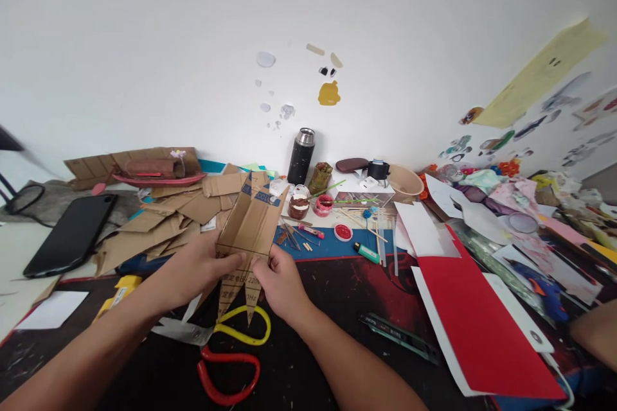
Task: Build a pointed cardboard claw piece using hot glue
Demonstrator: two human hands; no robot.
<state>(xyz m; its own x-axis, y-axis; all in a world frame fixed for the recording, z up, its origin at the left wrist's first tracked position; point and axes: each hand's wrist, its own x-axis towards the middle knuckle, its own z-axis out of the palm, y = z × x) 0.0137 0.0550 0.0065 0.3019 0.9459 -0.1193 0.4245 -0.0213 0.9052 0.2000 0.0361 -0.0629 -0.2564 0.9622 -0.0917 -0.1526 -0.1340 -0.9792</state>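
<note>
Both hands grip one cut piece of cardboard (248,221), brown with printed characters and a blue printed band near its top. Its lower end tapers into pointed strips. My left hand (200,270) pinches its left side, thumb laid across the front. On the right side my right hand (284,282) holds it, thumb in front and fingers partly hidden behind. Just below, scissors (229,359) with one yellow and one red handle loop lie with blades spread on the dark mat. A yellow tool (120,292) lies partly behind my left forearm.
Cardboard scraps (164,221) and a model boat (159,174) sit back left, beside a black phone (72,234). Paint jars (299,202) and a black flask (301,157) stand near the wall. A green utility knife (398,337) and red paper (482,327) lie right.
</note>
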